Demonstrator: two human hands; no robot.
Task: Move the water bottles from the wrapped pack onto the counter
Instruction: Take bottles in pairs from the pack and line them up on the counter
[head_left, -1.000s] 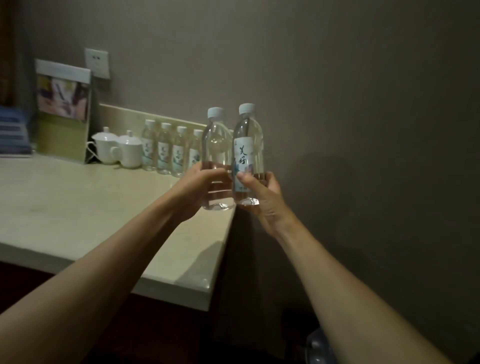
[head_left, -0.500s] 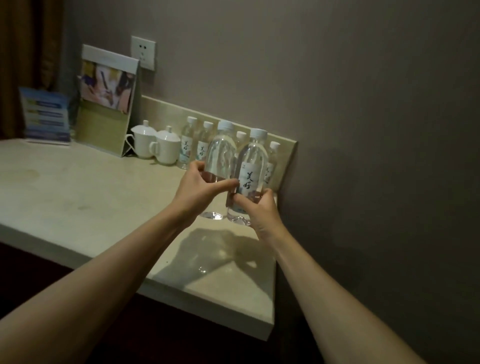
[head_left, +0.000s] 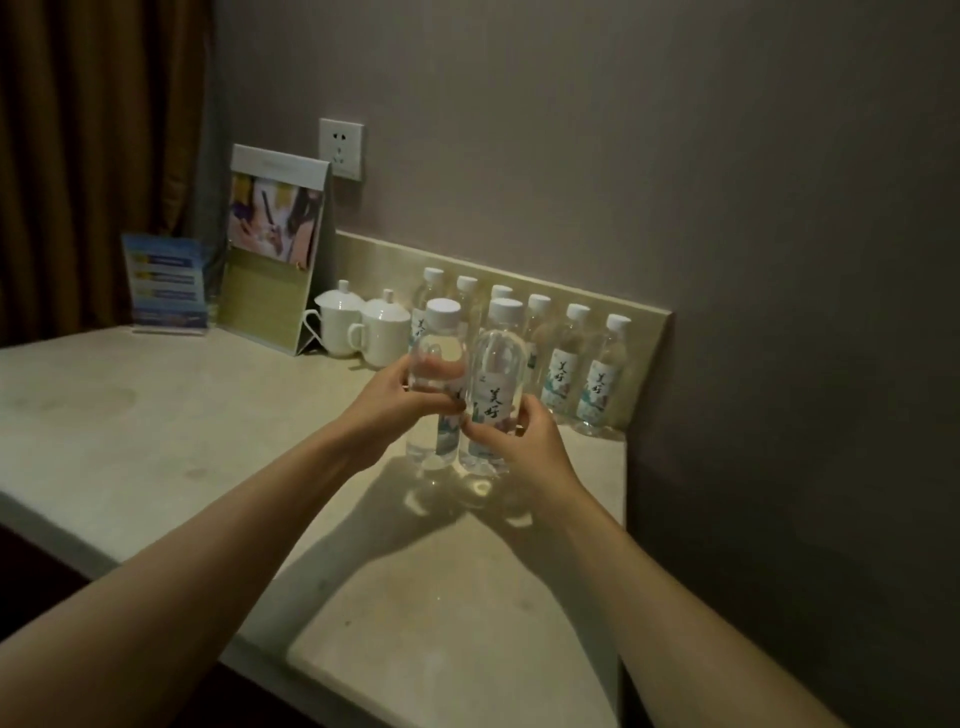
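My left hand (head_left: 400, 408) grips one clear water bottle (head_left: 437, 358) with a white cap. Right beside it, my right hand (head_left: 519, 441) grips a second water bottle (head_left: 496, 374) whose label faces me. Both bottles stand upright, side by side, with their bases at or just above the beige counter (head_left: 156, 441). Behind them a row of several more bottles (head_left: 597, 384) stands along the low backsplash. The wrapped pack is not in view.
Two white lidded cups (head_left: 363, 325) stand left of the bottle row. A standing display card (head_left: 275, 249) and a blue leaflet holder (head_left: 166, 280) are at the back left. A wall socket (head_left: 340, 148) is above. The counter ends at a wall on the right.
Both hands have carried the two bottles forward and down over the counter, close in front of the bottle row. The view has shifted right and nearer.
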